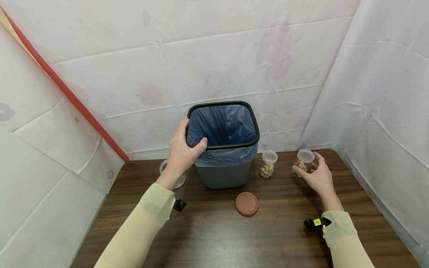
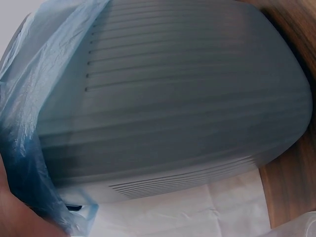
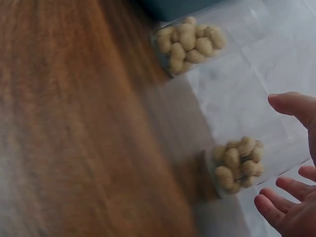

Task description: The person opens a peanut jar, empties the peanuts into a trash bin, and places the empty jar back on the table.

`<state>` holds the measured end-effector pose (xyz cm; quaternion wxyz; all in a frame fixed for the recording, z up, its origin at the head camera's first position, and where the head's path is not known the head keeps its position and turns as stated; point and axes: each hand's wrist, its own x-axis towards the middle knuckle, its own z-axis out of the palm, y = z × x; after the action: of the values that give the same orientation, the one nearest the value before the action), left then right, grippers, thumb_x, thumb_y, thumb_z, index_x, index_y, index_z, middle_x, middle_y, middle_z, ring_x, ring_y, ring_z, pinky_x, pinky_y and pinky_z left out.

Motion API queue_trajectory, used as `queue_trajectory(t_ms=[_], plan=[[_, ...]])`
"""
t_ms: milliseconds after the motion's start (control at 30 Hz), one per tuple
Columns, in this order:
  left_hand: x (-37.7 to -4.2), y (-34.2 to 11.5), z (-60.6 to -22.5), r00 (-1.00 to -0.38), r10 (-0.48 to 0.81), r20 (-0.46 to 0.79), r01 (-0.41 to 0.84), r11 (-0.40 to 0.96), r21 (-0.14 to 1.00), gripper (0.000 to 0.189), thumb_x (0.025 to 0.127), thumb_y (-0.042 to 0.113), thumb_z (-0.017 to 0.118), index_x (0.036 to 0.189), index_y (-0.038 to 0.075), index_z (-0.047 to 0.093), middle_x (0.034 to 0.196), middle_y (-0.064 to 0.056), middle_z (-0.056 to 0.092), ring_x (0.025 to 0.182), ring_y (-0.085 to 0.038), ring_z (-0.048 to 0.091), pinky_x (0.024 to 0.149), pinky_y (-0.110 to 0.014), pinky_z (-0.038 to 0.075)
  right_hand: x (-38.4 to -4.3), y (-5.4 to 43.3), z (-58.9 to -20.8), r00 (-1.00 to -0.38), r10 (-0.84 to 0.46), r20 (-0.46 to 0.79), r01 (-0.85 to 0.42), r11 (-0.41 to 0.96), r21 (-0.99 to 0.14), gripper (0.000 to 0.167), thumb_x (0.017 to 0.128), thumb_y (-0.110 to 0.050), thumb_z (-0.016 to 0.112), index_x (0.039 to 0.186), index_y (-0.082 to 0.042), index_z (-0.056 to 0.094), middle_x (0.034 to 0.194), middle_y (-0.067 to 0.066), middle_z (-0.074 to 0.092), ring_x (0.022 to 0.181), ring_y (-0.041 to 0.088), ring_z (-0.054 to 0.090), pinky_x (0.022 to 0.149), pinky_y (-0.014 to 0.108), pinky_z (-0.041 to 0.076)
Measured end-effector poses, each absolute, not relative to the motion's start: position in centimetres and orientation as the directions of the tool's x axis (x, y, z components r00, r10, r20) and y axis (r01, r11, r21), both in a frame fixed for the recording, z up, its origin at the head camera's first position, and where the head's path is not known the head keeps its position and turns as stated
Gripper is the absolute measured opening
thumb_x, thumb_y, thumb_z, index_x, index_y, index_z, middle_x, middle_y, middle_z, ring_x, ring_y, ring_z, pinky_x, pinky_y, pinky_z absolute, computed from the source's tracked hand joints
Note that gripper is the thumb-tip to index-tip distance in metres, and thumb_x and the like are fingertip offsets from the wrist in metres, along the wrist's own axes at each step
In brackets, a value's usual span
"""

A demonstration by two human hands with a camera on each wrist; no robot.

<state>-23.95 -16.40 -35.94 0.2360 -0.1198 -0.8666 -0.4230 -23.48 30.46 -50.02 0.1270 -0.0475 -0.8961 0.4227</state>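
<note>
A grey trash can (image 1: 222,176) stands at the back of the table, lined with a blue plastic bag (image 1: 231,158) under its black rim. My left hand (image 1: 182,150) holds the rim at the near left corner, thumb over the front edge, fingers at the left side. To the right, my right hand (image 1: 320,175) is spread around a lidded clear jar of peanuts (image 1: 303,162). In the right wrist view, a gap shows between those fingers and the jar (image 3: 237,165). A second peanut jar (image 1: 267,169) stands between the can and that jar.
A round reddish lid (image 1: 247,204) lies on the brown wooden table (image 1: 214,238) in front of the can. A clear container (image 1: 181,181) is partly hidden behind my left wrist. White printed sheets (image 1: 134,74) hang at the back and right of the table.
</note>
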Motion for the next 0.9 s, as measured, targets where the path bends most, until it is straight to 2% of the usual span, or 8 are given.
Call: queue_trajectory(t_ms=[400, 733, 900], plan=[[-23.9, -16.5, -36.0, -0.869, 0.005, 0.496, 0.401, 0.596, 0.696, 0.094, 0.094, 0.054, 0.072, 0.171, 0.013, 0.037, 0.178, -0.001, 0.032, 0.163, -0.027, 0.032, 0.127, -0.062, 0.031, -23.8, 30.7, -51.8, -0.973, 0.185, 0.139, 0.006, 0.621, -0.784, 0.105, 0.096, -0.048, 0.083, 0.168, 0.004, 0.028, 0.152, 0.036, 0.052, 0.135, 0.052, 0.058, 0.109, 0.062, 0.051], [-23.9, -16.4, -35.9, -0.872, 0.010, 0.489, 0.399, 0.591, 0.701, 0.095, 0.094, 0.056, 0.072, 0.171, 0.013, 0.037, 0.179, 0.000, 0.031, 0.163, -0.027, 0.031, 0.127, -0.063, 0.031, -23.9, 30.5, -52.3, -0.977, 0.178, 0.116, 0.018, 0.611, -0.792, 0.106, 0.097, -0.050, 0.082, 0.168, 0.004, 0.026, 0.154, 0.037, 0.051, 0.138, 0.054, 0.055, 0.111, 0.063, 0.049], [-23.9, -16.5, -36.0, -0.871, 0.011, 0.492, 0.404, 0.587, 0.701, 0.095, 0.094, 0.057, 0.072, 0.171, 0.014, 0.037, 0.179, 0.000, 0.031, 0.163, -0.027, 0.031, 0.126, -0.064, 0.031, -23.9, 30.3, -52.0, -0.978, 0.169, 0.119, 0.016, 0.632, -0.775, 0.099, 0.100, -0.050, 0.079, 0.166, 0.005, 0.030, 0.152, 0.038, 0.053, 0.136, 0.055, 0.057, 0.109, 0.065, 0.049]])
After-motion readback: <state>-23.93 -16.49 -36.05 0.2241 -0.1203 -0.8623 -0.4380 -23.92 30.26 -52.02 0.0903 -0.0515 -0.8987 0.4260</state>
